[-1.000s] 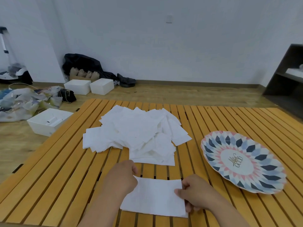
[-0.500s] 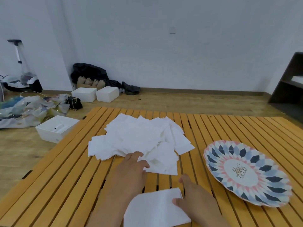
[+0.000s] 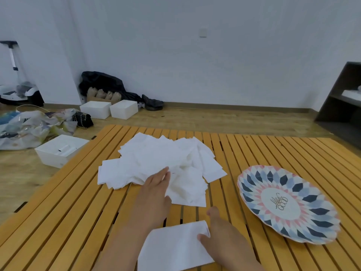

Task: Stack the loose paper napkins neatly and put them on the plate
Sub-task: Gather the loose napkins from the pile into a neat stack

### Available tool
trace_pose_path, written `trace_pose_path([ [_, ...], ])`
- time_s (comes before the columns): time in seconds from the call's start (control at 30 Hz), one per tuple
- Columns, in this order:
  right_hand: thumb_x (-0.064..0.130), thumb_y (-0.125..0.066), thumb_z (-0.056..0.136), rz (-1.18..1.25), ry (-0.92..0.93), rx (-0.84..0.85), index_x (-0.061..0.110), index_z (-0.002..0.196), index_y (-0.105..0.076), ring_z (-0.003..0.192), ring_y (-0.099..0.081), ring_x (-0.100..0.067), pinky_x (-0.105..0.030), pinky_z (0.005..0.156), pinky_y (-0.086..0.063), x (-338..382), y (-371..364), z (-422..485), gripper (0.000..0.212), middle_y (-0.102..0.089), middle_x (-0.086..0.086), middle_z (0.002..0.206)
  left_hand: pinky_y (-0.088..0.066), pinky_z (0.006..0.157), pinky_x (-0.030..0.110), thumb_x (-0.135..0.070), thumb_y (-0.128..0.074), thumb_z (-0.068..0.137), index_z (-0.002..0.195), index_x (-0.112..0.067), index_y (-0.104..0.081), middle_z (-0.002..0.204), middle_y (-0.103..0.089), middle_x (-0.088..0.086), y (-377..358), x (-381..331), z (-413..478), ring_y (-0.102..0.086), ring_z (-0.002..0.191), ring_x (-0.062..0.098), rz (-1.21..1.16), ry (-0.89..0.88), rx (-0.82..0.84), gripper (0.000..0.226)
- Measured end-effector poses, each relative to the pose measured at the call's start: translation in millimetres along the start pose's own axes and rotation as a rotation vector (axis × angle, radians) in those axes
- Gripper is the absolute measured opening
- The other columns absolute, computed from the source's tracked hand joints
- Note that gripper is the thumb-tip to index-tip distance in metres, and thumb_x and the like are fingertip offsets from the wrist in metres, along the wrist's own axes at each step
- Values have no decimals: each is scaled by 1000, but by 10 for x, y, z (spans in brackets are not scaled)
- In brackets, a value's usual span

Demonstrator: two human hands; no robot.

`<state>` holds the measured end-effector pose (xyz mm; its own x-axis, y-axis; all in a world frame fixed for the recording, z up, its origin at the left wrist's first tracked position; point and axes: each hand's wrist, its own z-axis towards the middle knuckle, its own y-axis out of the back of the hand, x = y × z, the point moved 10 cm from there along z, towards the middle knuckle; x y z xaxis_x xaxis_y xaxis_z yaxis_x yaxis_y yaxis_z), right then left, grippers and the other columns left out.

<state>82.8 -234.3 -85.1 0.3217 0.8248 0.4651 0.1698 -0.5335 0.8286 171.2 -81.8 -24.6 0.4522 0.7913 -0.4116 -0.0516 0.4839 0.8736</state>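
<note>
A loose heap of white paper napkins [image 3: 156,163] lies in the middle of the slatted wooden table. My left hand [image 3: 154,194] reaches forward with straight fingers, its fingertips touching the near edge of the heap. One flat napkin [image 3: 173,247] lies at the table's near edge. My right hand [image 3: 222,237] rests on that napkin's right edge, thumb on the paper, fingers extended. A patterned plate [image 3: 254,182] with blue and pink petals sits to the right and holds nothing.
The yellow slatted table [image 3: 78,212] drops off at its left edge. On the floor to the left stand an open white box [image 3: 60,151], two closed white boxes [image 3: 109,109] and crumpled plastic. A dark shelf [image 3: 343,98] stands at the far right.
My left hand left the flat napkin and moved forward to the heap. My right hand stayed on the napkin's right edge. The camera tilted up.
</note>
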Motion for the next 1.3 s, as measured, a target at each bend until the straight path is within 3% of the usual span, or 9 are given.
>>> trace_pose_path([
  [0.2,35,-55,92,32,-47,5,24,141,-16,72,-61,-13,-31,76,-57,-21,-33,-7,63,-59,6,96,-31,106,15,-8,-59,91,134,-24,-54,135,-46,-20,595,18,2,-40,127,-2,-462,120,-303,46],
  [0.33,34,-54,92,47,-88,-15,21,139,-19,63,-65,-15,-33,69,-59,-66,-24,-20,60,-60,3,90,-42,73,-1,-4,-63,87,100,-33,-70,101,-63,-24,935,41,-76,-59,90,-12,-775,217,-445,32],
  [0.43,34,-53,93,41,-84,-29,21,138,-21,70,-67,-17,-32,66,-58,-50,8,-51,56,-58,5,93,-45,66,7,-8,-68,84,87,-36,-72,73,-65,-17,1012,111,-140,-58,70,5,-916,286,-472,28],
  [0.53,44,-51,93,-43,26,-161,24,136,-27,77,-59,-12,-27,62,-49,59,144,-65,54,-54,9,85,-56,76,22,-6,-69,83,89,-29,-75,93,-73,-6,940,160,-210,-68,85,14,-1057,351,-450,25],
  [0.63,54,-53,88,288,174,-292,35,132,-36,86,-58,-3,-26,69,-51,195,364,-114,51,-55,15,93,-54,63,16,-2,-68,83,91,-22,-75,95,-73,-3,863,151,-286,-69,85,12,-1170,384,-402,23],
  [0.73,58,-62,79,685,381,-206,45,134,-39,119,-42,11,-21,91,-43,471,444,-236,61,-45,27,131,-52,59,15,-1,-70,81,99,-18,-72,87,-69,-1,811,87,-358,-68,78,12,-1220,388,-351,26],
  [0.83,54,-67,74,836,500,-67,46,138,-36,127,-37,14,-19,98,-40,724,382,-402,72,-42,31,139,-53,59,19,-2,-72,79,106,-14,-70,87,-70,5,701,-30,-426,-69,76,14,-1235,396,-245,30],
  [0.97,36,-68,80,998,419,-12,32,133,-47,102,-65,-6,-27,89,-52,746,313,-427,57,-70,8,112,-55,60,22,-3,-72,79,108,-16,-69,82,-73,5,545,-211,-500,-70,75,16,-1232,396,-77,32],
  [1.3,17,-58,94,1130,205,80,14,106,-71,96,-70,-23,-35,74,-57,458,139,-503,18,-74,-4,104,-60,66,24,0,-68,78,112,-10,-66,85,-74,3,403,59,-783,-70,73,13,-1494,576,-89,35],
])
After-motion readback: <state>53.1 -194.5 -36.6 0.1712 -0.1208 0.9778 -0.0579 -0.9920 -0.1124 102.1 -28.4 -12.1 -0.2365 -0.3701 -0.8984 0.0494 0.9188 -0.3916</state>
